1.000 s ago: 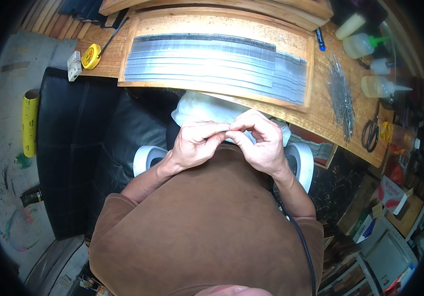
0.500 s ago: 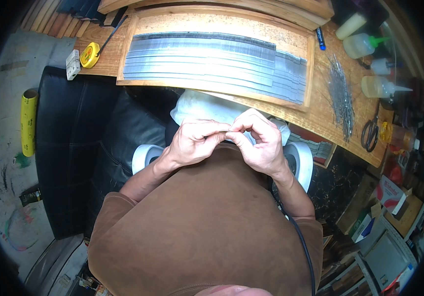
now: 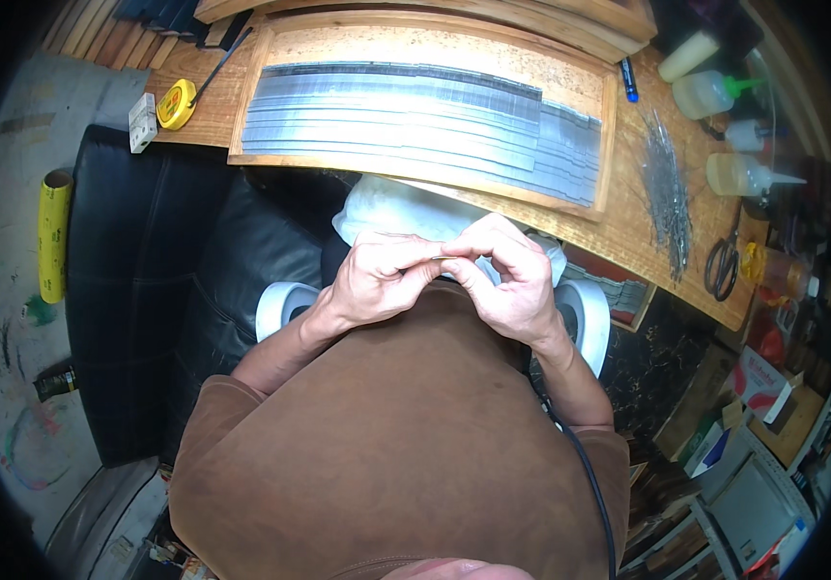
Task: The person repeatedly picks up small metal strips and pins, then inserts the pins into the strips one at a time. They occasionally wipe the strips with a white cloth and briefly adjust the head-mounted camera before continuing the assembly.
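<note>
thin metal strip pinched between left hand, right hand fingertips

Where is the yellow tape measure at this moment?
In the head view, the yellow tape measure lies at the upper left, on the left end of the wooden workbench, between a small white block and the wooden tray of grey strips.

we see wooden tray, matt grain | metal strips, dull grey sheen | black seat, glossy leather | white cloth, soft
</note>
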Demonstrator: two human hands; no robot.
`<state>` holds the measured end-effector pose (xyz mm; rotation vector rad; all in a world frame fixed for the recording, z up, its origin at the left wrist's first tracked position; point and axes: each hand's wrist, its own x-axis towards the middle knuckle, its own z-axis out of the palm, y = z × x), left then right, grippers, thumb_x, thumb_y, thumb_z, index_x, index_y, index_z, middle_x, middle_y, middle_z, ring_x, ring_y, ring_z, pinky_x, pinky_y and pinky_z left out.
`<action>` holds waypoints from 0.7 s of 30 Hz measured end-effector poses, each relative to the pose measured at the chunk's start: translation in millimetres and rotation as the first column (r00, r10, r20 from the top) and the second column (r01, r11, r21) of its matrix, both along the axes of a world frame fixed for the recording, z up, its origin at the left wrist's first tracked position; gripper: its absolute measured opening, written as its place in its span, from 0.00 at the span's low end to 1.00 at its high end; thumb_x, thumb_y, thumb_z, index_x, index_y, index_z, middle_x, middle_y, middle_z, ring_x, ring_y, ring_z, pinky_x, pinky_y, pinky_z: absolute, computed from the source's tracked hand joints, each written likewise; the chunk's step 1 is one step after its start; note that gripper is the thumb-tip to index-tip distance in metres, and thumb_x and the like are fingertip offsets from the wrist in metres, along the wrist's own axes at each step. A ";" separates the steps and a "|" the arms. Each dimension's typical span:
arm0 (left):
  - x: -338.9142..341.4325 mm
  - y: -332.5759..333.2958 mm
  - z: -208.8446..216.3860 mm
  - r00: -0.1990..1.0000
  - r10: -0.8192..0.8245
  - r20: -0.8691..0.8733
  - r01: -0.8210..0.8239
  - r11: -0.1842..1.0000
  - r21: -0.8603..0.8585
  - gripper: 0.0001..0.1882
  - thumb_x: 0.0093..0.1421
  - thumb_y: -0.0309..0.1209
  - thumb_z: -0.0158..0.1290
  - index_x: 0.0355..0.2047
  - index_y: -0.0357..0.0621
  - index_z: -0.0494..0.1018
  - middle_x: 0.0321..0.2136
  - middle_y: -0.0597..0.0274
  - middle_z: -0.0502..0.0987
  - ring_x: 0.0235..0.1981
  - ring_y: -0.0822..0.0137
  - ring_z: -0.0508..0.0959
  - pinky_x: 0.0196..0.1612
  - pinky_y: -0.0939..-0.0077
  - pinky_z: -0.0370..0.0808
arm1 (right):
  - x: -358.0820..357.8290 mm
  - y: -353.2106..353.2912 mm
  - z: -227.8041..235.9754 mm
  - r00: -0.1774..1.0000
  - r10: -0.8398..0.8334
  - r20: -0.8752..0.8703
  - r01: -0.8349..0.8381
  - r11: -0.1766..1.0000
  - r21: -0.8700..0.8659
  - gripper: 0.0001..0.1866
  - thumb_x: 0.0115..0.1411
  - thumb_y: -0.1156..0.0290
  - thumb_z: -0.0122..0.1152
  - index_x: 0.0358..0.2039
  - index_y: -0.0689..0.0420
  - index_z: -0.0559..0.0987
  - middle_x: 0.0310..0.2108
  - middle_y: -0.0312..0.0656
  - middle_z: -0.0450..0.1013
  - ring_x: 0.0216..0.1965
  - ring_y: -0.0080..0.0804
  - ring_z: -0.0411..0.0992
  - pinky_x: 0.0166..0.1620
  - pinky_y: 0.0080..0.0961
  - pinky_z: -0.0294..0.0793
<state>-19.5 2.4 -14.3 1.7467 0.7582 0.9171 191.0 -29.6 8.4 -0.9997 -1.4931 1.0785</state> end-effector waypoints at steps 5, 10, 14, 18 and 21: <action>0.5 0.4 3.8 1.000 -0.028 -0.012 0.027 0.998 -0.055 0.13 0.62 0.20 0.65 0.47 0.36 0.86 0.32 0.50 0.88 0.27 0.63 0.86 0.32 0.73 0.80 | -4.0 -2.8 0.0 0.998 -0.059 -0.007 0.059 0.998 -0.008 0.08 0.57 0.86 0.76 0.38 0.64 0.88 0.34 0.42 0.79 0.33 0.26 0.76 0.36 0.21 0.75; 0.7 1.5 9.1 0.997 -0.068 -0.032 0.063 0.990 -0.130 0.11 0.64 0.21 0.65 0.47 0.37 0.87 0.32 0.50 0.88 0.28 0.66 0.86 0.32 0.74 0.79 | -11.2 -6.1 1.5 0.983 -0.176 0.043 0.171 0.979 0.108 0.06 0.58 0.83 0.76 0.36 0.62 0.89 0.32 0.41 0.79 0.30 0.26 0.76 0.32 0.22 0.74; 0.1 6.4 18.0 0.989 -0.111 -0.102 0.091 0.980 -0.177 0.09 0.65 0.21 0.64 0.46 0.36 0.86 0.34 0.50 0.89 0.31 0.65 0.87 0.35 0.74 0.81 | -9.8 -10.2 -2.4 0.976 -0.208 0.068 0.197 0.970 0.141 0.08 0.58 0.81 0.78 0.39 0.62 0.89 0.31 0.42 0.79 0.29 0.27 0.78 0.32 0.22 0.76; -0.3 8.3 7.8 0.993 -0.114 -0.017 0.110 0.982 -0.155 0.09 0.65 0.20 0.63 0.45 0.35 0.86 0.36 0.50 0.89 0.36 0.62 0.90 0.42 0.73 0.84 | -10.5 -12.2 -1.9 0.977 -0.203 0.059 0.199 0.977 0.073 0.15 0.56 0.81 0.80 0.43 0.65 0.86 0.32 0.42 0.81 0.31 0.27 0.80 0.36 0.22 0.81; -1.2 9.3 10.9 0.993 -0.120 -0.018 0.113 0.968 -0.225 0.09 0.65 0.21 0.63 0.45 0.35 0.86 0.37 0.50 0.89 0.37 0.61 0.90 0.42 0.73 0.84 | -10.5 -13.3 -2.6 0.977 -0.212 0.024 0.211 0.976 0.048 0.12 0.56 0.81 0.79 0.40 0.65 0.86 0.33 0.42 0.81 0.31 0.27 0.81 0.36 0.22 0.81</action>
